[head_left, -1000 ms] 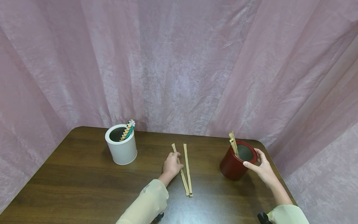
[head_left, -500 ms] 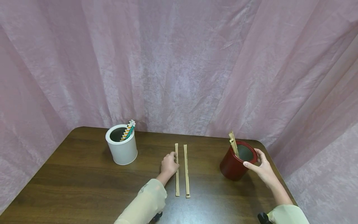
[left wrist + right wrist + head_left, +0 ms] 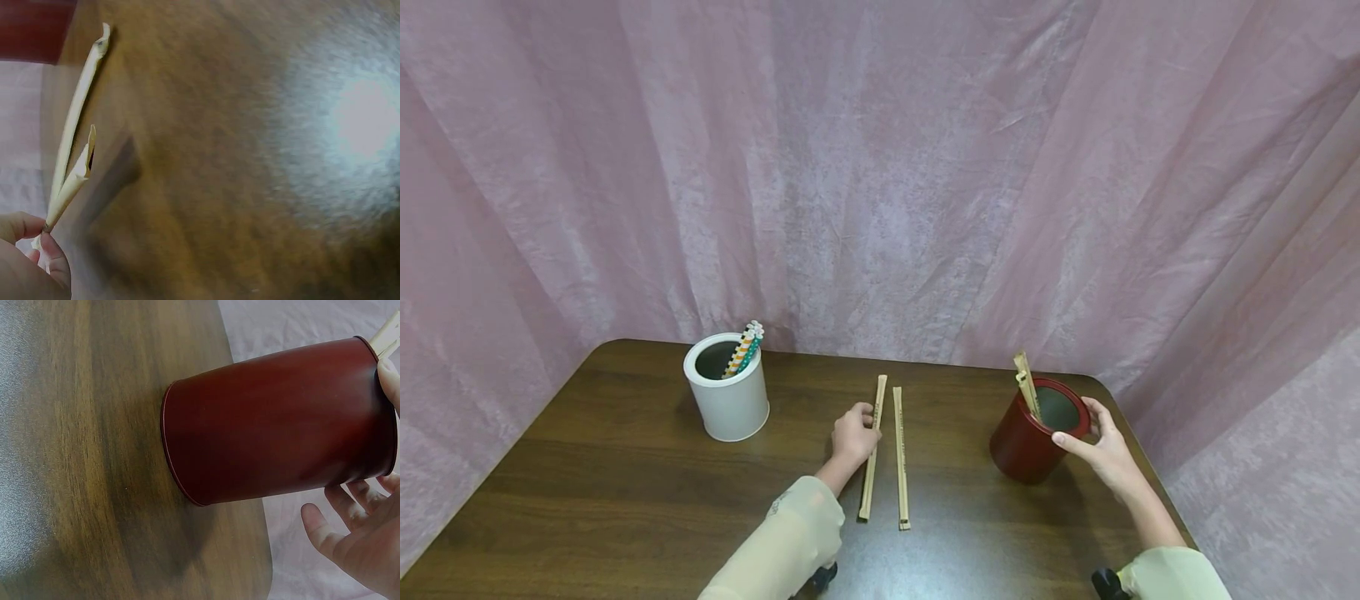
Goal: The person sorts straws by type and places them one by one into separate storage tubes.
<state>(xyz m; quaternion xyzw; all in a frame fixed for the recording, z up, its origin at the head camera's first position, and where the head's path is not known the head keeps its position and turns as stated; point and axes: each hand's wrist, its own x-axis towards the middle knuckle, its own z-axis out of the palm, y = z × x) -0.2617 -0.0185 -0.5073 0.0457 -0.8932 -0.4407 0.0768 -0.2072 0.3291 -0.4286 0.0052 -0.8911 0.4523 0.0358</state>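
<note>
Between thumb and fingertips, my left hand (image 3: 854, 435) pinches a paper-wrapped straw (image 3: 869, 482) partway along its length. In the left wrist view, that straw's near end (image 3: 74, 181) stands off the wood, its shadow apart from it. A second paper-wrapped straw (image 3: 901, 467) lies just to its right on the table. My right hand (image 3: 1107, 454) grips the rim of a dark red canister (image 3: 1024, 446), thumb on the near side, fingers around the right side. More wrapped straws (image 3: 1027, 385) stand in that canister, leaning toward its left rim.
At the left stands a white canister (image 3: 732, 408) holding several patterned sticks (image 3: 745, 350) with white tips. The brown wooden table (image 3: 587, 467) ends at a pink curtain (image 3: 880, 183) behind and on the right. Light glares off the table's front middle.
The pinched straw has swung from slanting toward the other one to leaning the opposite way, its near end moving left. The second straw has straightened slightly. My right hand and the canister stay put.
</note>
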